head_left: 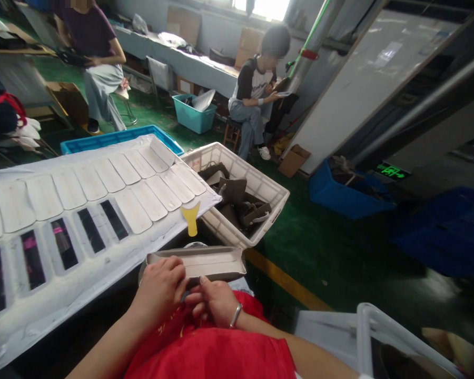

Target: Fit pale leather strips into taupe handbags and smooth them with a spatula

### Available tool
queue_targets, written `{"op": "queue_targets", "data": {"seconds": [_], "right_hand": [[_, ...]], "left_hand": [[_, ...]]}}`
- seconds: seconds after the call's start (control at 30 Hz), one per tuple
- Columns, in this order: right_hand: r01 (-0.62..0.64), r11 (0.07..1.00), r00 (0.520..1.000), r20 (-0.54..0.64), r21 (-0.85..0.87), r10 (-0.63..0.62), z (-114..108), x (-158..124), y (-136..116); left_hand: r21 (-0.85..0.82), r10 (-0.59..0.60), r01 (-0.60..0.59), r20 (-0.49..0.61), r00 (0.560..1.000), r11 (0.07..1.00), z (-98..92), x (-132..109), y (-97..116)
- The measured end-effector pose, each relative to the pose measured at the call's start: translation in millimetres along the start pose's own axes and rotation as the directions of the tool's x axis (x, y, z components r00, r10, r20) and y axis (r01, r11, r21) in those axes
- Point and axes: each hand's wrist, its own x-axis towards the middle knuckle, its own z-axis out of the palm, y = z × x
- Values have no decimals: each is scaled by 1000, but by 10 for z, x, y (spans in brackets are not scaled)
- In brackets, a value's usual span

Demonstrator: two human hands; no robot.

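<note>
Both my hands hold a flat grey-brown leather piece (pixel 205 262) just above my lap. My left hand (pixel 161 289) grips its near left edge with fingers curled over it. My right hand (pixel 213 300), with a silver bracelet on the wrist, pinches the near edge at the middle. A yellow scraper-like tool (pixel 191 218) stands at the edge of the white board (pixel 102 252) just beyond the piece. On the board lie rows of white tongue-shaped pieces (pixel 114 179) and several dark strips (pixel 63 242).
A white crate (pixel 276 197) of dark leather parts stands to the right of the board. Blue bins (pixel 347 195) sit on the green floor at right, a white bin rim (pixel 379 326) at lower right. Two people sit at the back by a long table.
</note>
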Motion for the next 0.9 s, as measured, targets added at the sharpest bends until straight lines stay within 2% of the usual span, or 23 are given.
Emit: {"op": "queue_targets", "data": {"seconds": [0.23, 0.33, 0.4, 0.5, 0.57, 0.67, 0.77, 0.9], "right_hand": [[-61, 998, 998, -36, -29, 59, 161, 62, 0], [-62, 997, 998, -9, -41, 62, 228, 69, -18], [-74, 997, 997, -5, -25, 74, 257, 69, -36], [-107, 994, 994, 7, -16, 107, 289, 68, -68], [-117, 993, 993, 21, -25, 117, 311, 75, -83], [-130, 991, 991, 32, -30, 131, 352, 100, -85], [-140, 990, 989, 37, -28, 141, 394, 131, -70], [-142, 990, 989, 47, -26, 143, 448, 154, -55]], "left_hand": [[59, -47, 46, 12, 999, 997, -1, 52, 41], [-6, 1, -1, 11, 1000, 1000, 23, 7, -53], [-85, 44, -49, -66, 997, 995, 48, -69, -181], [-136, 22, -57, -244, 970, 989, 81, -220, -427], [-146, -4, -39, -278, 960, 989, 96, -304, -565], [-233, -64, 6, -240, 969, 973, 112, -360, -657], [-336, -158, 88, -188, 969, 938, 119, -354, -644], [-405, -216, 144, -139, 966, 903, 109, -337, -614]]}}
